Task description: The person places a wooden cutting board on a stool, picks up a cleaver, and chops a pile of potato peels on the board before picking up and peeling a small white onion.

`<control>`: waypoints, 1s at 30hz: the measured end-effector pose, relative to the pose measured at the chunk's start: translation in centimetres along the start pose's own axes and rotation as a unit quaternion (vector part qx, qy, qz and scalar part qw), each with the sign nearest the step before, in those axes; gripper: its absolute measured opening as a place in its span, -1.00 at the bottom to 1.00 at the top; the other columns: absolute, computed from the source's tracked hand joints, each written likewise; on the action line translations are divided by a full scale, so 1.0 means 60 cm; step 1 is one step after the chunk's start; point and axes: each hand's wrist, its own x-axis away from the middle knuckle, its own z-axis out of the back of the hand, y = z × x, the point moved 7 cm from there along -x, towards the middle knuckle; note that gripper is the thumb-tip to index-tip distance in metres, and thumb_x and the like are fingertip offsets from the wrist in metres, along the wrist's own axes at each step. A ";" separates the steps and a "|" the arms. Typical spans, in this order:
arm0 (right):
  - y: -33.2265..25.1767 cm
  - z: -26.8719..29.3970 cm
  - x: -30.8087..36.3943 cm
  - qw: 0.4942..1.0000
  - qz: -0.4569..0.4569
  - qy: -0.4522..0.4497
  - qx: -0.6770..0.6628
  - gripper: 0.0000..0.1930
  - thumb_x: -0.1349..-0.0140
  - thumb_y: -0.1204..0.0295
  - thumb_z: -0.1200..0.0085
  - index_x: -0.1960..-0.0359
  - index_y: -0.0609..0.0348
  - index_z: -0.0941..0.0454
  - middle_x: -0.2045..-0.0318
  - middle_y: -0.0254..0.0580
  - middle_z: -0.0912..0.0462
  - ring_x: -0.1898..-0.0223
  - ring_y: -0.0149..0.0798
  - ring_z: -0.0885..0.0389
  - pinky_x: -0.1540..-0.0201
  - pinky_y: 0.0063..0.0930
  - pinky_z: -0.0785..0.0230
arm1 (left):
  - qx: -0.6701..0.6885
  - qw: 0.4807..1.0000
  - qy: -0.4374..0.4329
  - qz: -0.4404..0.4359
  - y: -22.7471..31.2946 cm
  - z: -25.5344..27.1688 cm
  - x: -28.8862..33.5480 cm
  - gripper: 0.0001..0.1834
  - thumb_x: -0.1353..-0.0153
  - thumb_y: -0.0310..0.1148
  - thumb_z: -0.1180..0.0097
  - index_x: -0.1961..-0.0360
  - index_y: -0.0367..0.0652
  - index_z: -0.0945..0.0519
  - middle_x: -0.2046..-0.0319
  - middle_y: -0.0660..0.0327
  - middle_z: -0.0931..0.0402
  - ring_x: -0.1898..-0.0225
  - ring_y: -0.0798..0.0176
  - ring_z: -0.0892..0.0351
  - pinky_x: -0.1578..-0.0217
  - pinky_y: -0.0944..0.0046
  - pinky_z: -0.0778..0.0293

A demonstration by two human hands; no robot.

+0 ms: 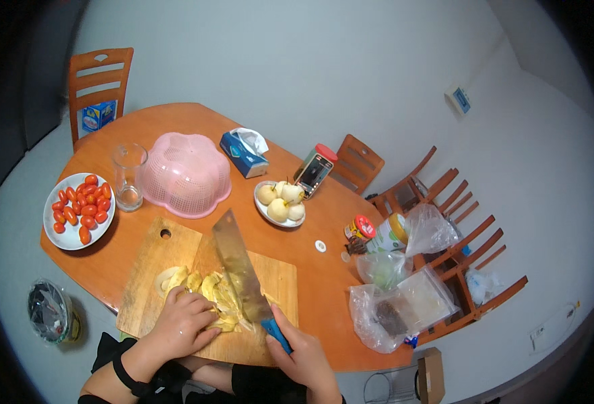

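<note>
A wooden cutting board (142, 288) lies at the table's near edge. On it is a heap of pale yellow chopped food (226, 311), whose kind I cannot make out. My left hand (184, 326) presses down on the near left side of the heap with its fingers curled. The blue handle of a cleaver (238, 259) is in my right hand (302, 355), closed around it. Its broad steel blade stands tilted along the right side of the yellow pieces, the tip pointing away from me. The blade's lower edge is partly hidden among the pieces.
Left: a white plate (69, 237) of cherry tomatoes, a clear glass (128, 176), an upturned pink colander (184, 176). Beyond the board: a tissue box (244, 155), a dish of pale pears (280, 203), a propped phone (314, 172). Right: plastic bags (386, 269), jars. A bin (51, 311) stands floor-left.
</note>
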 end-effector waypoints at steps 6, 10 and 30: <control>0.017 -0.014 0.002 1.000 -0.017 -0.010 -0.022 -0.45 -0.18 0.34 -0.01 -0.24 0.08 -0.23 0.41 0.14 -0.58 0.42 0.08 -0.59 0.38 -0.25 -0.42 | 0.026 0.999 0.033 -0.001 0.004 0.022 -0.007 -0.79 0.02 -0.24 -0.20 0.41 -0.13 -0.59 0.31 0.21 -0.50 0.12 0.12 -0.42 -0.13 -0.04 -0.10; 0.015 0.000 0.007 0.999 -0.037 0.020 -0.028 -0.45 -0.18 0.34 -0.02 -0.23 0.12 -0.25 0.41 0.21 -0.57 0.40 0.09 -0.59 0.36 -0.30 -0.42 | 0.084 0.992 0.098 -0.017 0.008 0.064 -0.015 -0.82 0.02 -0.29 -0.20 0.44 -0.16 -0.56 0.38 0.16 -0.46 0.17 0.07 -0.42 -0.03 0.02 -0.23; 0.039 -0.040 0.009 1.000 -0.023 -0.008 -0.018 -0.43 -0.19 0.30 0.02 -0.25 0.15 -0.19 0.49 0.16 -0.56 0.46 0.11 -0.57 0.41 -0.24 -0.39 | -0.029 1.000 0.002 -0.008 0.047 0.083 -0.067 -0.70 0.07 -0.29 -0.22 0.28 -0.14 -0.53 0.40 0.15 -0.40 0.26 0.04 -0.40 0.20 0.12 -0.33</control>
